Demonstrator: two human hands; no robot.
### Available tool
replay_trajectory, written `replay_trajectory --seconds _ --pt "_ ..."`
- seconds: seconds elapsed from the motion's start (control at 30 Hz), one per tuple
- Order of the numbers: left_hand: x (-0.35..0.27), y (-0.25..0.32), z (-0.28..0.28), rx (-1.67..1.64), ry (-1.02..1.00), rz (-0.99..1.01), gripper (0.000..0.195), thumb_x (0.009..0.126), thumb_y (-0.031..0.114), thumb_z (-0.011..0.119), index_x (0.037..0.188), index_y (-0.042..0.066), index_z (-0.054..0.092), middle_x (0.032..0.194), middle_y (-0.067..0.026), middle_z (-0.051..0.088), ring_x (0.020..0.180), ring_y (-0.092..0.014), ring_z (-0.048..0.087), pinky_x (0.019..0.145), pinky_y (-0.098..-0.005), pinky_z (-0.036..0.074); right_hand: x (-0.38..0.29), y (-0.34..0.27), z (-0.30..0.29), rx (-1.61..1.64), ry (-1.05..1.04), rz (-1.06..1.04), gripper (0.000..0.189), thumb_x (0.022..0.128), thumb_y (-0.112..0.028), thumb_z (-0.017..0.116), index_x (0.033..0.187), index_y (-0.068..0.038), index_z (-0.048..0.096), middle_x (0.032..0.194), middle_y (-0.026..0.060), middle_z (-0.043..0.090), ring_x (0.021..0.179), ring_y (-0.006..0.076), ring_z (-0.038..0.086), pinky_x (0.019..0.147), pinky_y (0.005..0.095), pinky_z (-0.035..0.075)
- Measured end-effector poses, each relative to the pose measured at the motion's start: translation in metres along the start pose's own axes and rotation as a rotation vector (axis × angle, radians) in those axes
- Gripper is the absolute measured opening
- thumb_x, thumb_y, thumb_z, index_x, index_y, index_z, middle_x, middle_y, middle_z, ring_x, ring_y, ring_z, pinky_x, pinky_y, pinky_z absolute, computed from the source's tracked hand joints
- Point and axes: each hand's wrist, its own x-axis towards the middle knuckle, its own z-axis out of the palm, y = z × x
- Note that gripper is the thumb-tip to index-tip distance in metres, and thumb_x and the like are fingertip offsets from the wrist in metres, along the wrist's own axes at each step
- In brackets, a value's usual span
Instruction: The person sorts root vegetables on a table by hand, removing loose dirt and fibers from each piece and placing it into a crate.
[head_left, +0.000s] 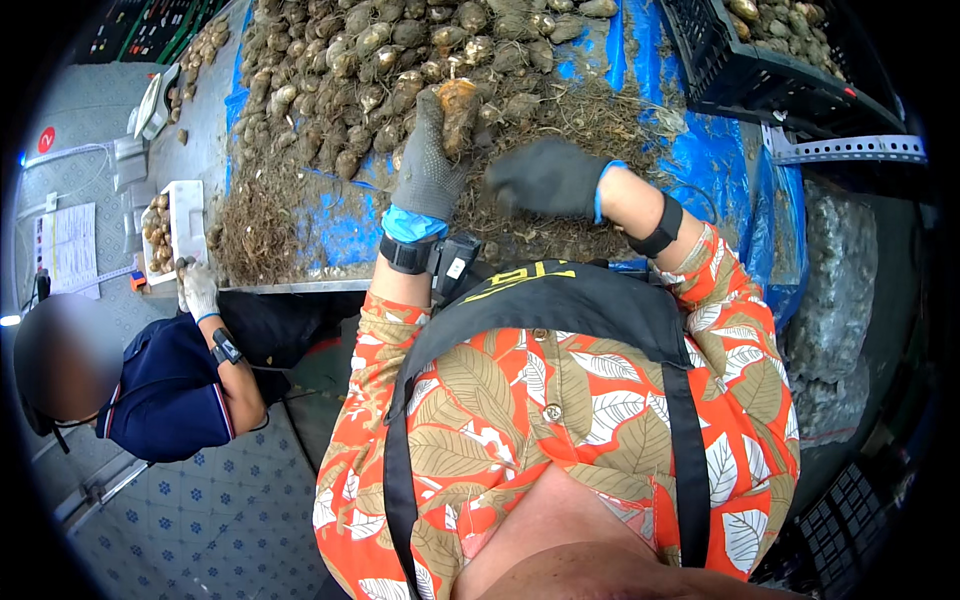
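My left hand (431, 161), in a grey dotted glove over a blue inner glove, holds a brown, root-covered bulb or tuber (459, 116) with an orange top. To its right my right hand (547, 178), in a dark glove, is slightly blurred over loose roots; its fingers are curled, and whether anything lies within them cannot be told. Beyond both hands lies a large heap of soil-covered tubers (367, 45) on a table with a blue plastic sheet (712, 169). Matted dry roots (592, 120) lie beside and beneath my hands.
A black plastic crate (757, 75) of tubers stands at the upper right, by a perforated metal bracket (847, 149). A root pile (259, 232) lies left. A co-worker (172, 382) at the left reaches with a gloved hand to a white tray (187, 221) of small tubers.
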Motion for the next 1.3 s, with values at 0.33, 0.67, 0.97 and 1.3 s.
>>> replay_trajectory --seconds 0.33,0.67,0.97,1.3 --pt "-0.002 -0.014 0.025 0.868 -0.135 0.365 0.045 0.100 0.030 0.040 0.134 0.000 0.047 0.135 -0.0126 0.049 0.123 -0.022 0.047 0.105 -0.0329 0.035 0.008 0.042 0.030 0.692 0.441 0.248 0.046 0.077 -0.035 0.071 0.113 -0.008 0.061 0.105 0.0107 0.066 0.097 0.0219 0.061 0.088 0.0355 0.047" --pt "-0.004 -0.003 -0.008 0.482 -0.084 0.019 0.043 0.098 0.030 0.044 0.130 0.002 0.052 0.114 -0.0097 0.063 0.100 -0.017 0.060 0.086 -0.0304 0.048 -0.067 0.079 -0.090 1.024 0.736 -0.054 0.056 0.094 -0.043 0.049 0.132 -0.002 0.047 0.123 0.0153 0.058 0.110 0.0268 0.059 0.095 0.0396 0.048" --pt "0.008 -0.011 -0.041 0.485 0.005 -0.071 0.033 0.097 0.025 0.046 0.112 -0.001 0.060 0.097 -0.0101 0.067 0.083 -0.017 0.064 0.078 -0.0313 0.052 -0.044 0.134 -0.130 0.801 0.730 -0.024 0.034 0.095 -0.026 0.051 0.119 -0.003 0.058 0.116 0.0141 0.063 0.106 0.0264 0.061 0.086 0.0348 0.052" --pt "0.011 -0.020 -0.043 0.467 0.033 -0.031 0.032 0.097 0.027 0.047 0.102 -0.001 0.063 0.088 -0.0076 0.066 0.074 -0.015 0.061 0.068 -0.0292 0.051 0.108 0.140 -0.070 -0.171 0.408 0.756 0.062 0.077 -0.050 0.064 0.114 0.000 0.061 0.116 0.0239 0.060 0.110 0.0371 0.057 0.095 0.0416 0.044"
